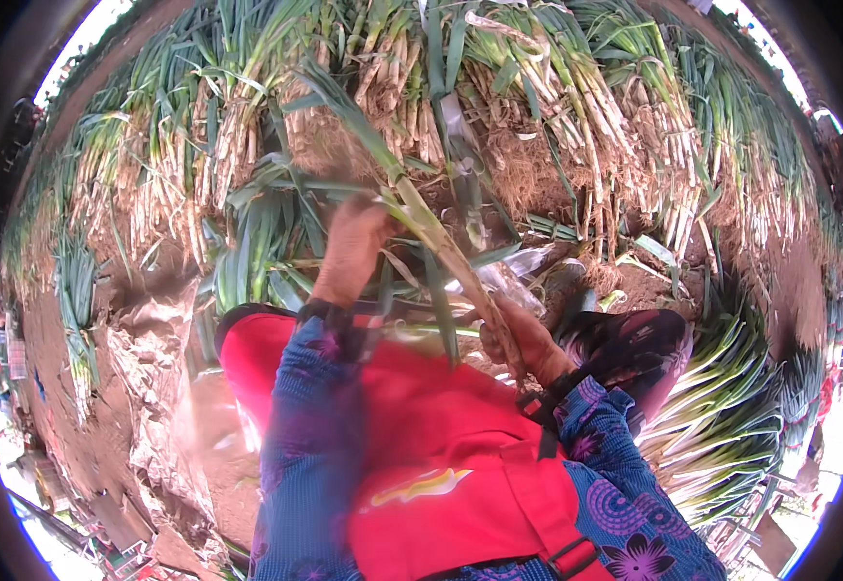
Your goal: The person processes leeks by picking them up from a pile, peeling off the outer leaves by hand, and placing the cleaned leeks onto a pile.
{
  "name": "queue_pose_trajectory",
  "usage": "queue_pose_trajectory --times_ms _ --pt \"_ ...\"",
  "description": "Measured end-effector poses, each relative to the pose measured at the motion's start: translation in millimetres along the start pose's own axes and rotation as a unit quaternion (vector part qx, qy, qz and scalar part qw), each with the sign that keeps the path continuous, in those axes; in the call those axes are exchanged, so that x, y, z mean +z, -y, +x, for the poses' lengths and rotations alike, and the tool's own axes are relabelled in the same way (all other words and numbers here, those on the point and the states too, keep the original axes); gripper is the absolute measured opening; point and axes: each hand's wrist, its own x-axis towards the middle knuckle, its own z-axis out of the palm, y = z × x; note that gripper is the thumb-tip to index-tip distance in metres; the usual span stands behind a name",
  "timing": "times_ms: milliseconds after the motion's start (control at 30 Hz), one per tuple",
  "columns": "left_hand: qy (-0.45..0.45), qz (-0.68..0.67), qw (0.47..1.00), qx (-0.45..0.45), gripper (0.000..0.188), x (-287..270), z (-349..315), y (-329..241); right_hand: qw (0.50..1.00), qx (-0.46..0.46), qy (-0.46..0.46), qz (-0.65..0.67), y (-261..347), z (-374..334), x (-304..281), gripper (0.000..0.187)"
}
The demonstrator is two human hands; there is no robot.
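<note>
A long green onion (pixel 431 230) slants across in front of me, its green leaves up to the left and its brownish, soil-stained lower end down to the right. My right hand (pixel 530 341) is closed around that lower end, above my red apron. Beside the stalk's upper part is my left hand (pixel 352 247), where the leaves branch off. Motion smears its fingers, so whether they grip the stalk or a leaf is unclear. A loose green leaf (pixel 441 305) hangs below the stalk, between my hands.
Bundles of unpeeled green onions (pixel 576 107) with earthy roots line the far side in a wide arc. Cleaner green onions (pixel 721 416) are heaped at my right. Cut leaves (pixel 261 237) lie ahead on the left. A crumpled brown sheet (pixel 155 378) covers soil at my left.
</note>
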Motion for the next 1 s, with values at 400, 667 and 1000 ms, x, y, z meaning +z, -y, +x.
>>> queue_pose_trajectory --times_ms 400,667,1000 --pt "-0.151 0.564 0.811 0.039 0.035 -70.6 18.4 44.2 0.971 -0.099 -0.095 -0.194 -10.6 -10.7 25.5 0.043" --pt "-0.211 0.344 0.915 -0.012 0.045 -11.6 24.4 125.4 0.821 -0.197 -0.242 -0.478 -7.6 -16.3 41.2 0.036" --pt "-0.259 0.137 0.937 -0.191 0.041 5.8 29.7 114.8 0.699 -0.248 -0.296 -0.602 -10.7 -7.8 17.9 0.040"
